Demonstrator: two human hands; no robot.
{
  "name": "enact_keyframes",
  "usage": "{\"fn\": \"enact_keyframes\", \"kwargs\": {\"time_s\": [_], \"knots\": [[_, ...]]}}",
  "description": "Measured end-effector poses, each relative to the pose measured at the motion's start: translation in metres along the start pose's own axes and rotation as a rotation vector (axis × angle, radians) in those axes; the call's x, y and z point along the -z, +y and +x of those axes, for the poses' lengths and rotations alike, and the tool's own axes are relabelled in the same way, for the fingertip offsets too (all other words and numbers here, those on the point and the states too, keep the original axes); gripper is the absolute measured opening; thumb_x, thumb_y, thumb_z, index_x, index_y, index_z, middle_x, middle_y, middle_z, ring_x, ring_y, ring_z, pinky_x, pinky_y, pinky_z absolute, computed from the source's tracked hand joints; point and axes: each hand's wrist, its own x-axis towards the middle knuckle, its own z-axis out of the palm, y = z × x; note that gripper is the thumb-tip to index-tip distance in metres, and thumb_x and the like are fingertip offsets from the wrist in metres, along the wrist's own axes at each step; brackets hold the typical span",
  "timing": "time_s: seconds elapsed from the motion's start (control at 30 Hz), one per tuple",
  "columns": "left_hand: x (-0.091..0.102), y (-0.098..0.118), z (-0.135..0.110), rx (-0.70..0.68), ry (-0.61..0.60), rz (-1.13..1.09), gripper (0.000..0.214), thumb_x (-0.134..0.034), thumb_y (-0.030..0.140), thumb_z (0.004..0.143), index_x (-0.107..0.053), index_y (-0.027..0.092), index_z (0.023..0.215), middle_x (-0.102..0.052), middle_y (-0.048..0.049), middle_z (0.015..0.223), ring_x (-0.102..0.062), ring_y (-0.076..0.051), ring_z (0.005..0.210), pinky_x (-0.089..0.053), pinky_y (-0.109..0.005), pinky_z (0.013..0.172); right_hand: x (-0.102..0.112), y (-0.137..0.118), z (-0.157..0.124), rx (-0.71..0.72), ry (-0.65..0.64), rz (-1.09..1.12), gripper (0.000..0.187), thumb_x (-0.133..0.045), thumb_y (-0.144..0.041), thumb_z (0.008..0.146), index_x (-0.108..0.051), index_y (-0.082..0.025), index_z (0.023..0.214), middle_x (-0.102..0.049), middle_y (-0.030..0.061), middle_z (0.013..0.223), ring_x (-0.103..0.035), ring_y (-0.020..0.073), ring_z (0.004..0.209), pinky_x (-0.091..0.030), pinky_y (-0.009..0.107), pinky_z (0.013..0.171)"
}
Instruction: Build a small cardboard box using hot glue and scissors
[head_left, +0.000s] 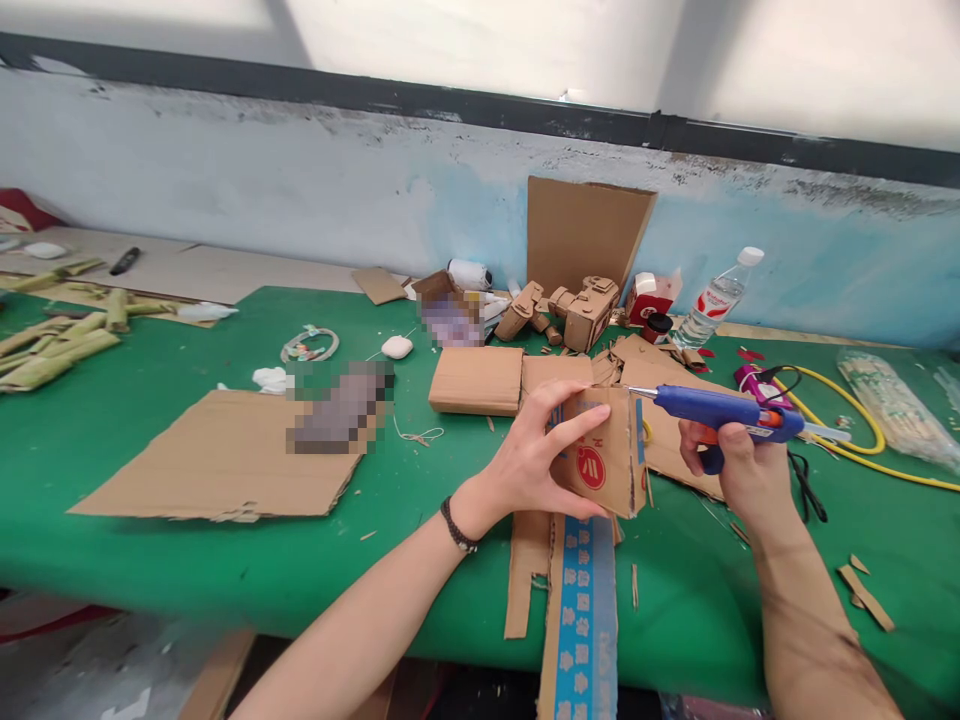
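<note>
My left hand [536, 455] grips a small cardboard piece [607, 455] with a red round logo, thumb below and fingers across its face, held just above the green table [150, 420]. My right hand [731, 465] is closed around the grip of a blue hot glue gun [720, 408]. The gun's metal nozzle points left and touches the top right edge of the cardboard piece. A black bracelet sits on my left wrist.
A large flat cardboard sheet [225, 455] lies to the left. A folded cardboard block [476, 380], cardboard models [574, 310], an upright cardboard panel [581, 230], a water bottle [712, 300], a yellow cable [847, 425] and cardboard strips [581, 610] surround the hands.
</note>
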Motion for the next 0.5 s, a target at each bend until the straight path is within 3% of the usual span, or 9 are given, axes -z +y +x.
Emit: {"fn": "enact_keyframes", "kwargs": {"time_s": [0.5], "knots": [[0.0012,0.0008,0.0006,0.0,-0.001,0.001,0.131,-0.093,0.086,0.076,-0.035,0.036,0.183,-0.05,-0.0214,0.166,-0.057,-0.047,0.153,-0.053,-0.069,0.128,0.0023,-0.0039,0.0003,0.002,-0.03,-0.1,0.05,-0.07,-0.071,0.105,-0.068,-0.028,0.081,-0.065,0.0027,0.064,-0.051,0.0211,0.046,-0.038,0.041,0.049]]}}
